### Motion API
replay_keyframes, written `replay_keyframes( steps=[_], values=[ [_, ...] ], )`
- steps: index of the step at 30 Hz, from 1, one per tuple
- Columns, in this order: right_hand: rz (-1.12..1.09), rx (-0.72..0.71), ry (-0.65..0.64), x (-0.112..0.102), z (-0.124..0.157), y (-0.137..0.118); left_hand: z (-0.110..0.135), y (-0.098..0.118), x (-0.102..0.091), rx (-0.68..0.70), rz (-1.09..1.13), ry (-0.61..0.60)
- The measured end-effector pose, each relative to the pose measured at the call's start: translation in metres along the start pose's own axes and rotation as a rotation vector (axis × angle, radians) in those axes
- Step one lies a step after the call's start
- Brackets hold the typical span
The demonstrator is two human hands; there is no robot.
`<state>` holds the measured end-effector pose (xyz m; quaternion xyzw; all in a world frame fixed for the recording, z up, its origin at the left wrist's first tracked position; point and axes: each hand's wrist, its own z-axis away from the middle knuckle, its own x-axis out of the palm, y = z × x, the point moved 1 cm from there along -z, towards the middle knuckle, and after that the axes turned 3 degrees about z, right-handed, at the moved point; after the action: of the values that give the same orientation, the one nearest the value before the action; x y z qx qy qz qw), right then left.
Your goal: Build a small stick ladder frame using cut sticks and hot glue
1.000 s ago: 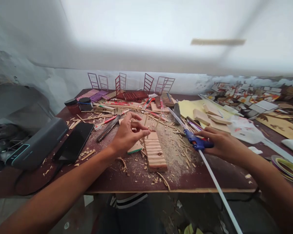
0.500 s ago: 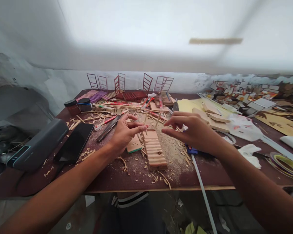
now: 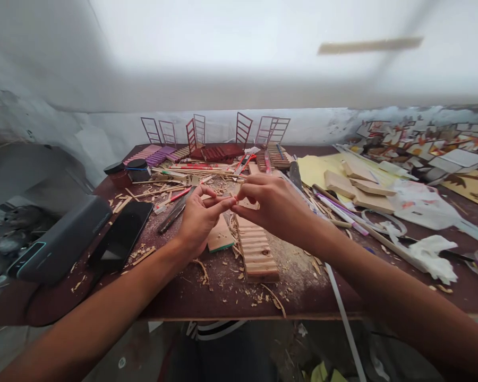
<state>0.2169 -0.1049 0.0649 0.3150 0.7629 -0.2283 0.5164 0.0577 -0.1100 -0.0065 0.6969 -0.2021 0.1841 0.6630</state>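
Note:
My left hand (image 3: 201, 217) pinches a thin wooden stick (image 3: 233, 197) between thumb and fingertips, over the far end of a small ridged wooden block (image 3: 257, 244). My right hand (image 3: 273, 199) meets it there, thumb and fingers closed at the same stick. Most of the stick is hidden by the fingers, and so is the block's far end. Just left of the block lies a flat wooden piece (image 3: 220, 235) with a green edge.
A black phone (image 3: 121, 233), a dark box-shaped device (image 3: 63, 239) and two jars (image 3: 138, 171) stand at left. Small ladder-like frames (image 3: 244, 130) rise from ridged bases behind. Wooden blocks (image 3: 352, 185) lie at right. Shavings cover the tabletop.
My right hand has moved left to my left hand's fingertips and closed there. The left hand keeps its pinch on the stick. The view has shifted slightly.

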Motion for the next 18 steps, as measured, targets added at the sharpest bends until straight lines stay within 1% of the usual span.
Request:
replay_keyframes(
  steps=[6, 10, 12, 15, 18],
  values=[
    [0.023, 0.034, 0.023, 0.004, -0.001, -0.002, 0.001, 0.002, -0.001, -0.011, -0.008, -0.003],
    [0.034, 0.001, 0.057, 0.000, 0.001, 0.000, 0.003, 0.005, 0.002, -0.013, -0.029, -0.043],
    [0.044, -0.036, 0.052, -0.002, 0.002, 0.006, 0.003, 0.008, 0.003, 0.036, -0.043, -0.020],
    [0.094, -0.086, 0.023, -0.002, 0.006, 0.018, 0.000, 0.012, 0.001, 0.182, -0.081, 0.078],
    [0.198, -0.112, -0.097, 0.005, 0.010, 0.028, -0.007, 0.011, -0.005, 0.279, -0.173, 0.127]
  ],
)
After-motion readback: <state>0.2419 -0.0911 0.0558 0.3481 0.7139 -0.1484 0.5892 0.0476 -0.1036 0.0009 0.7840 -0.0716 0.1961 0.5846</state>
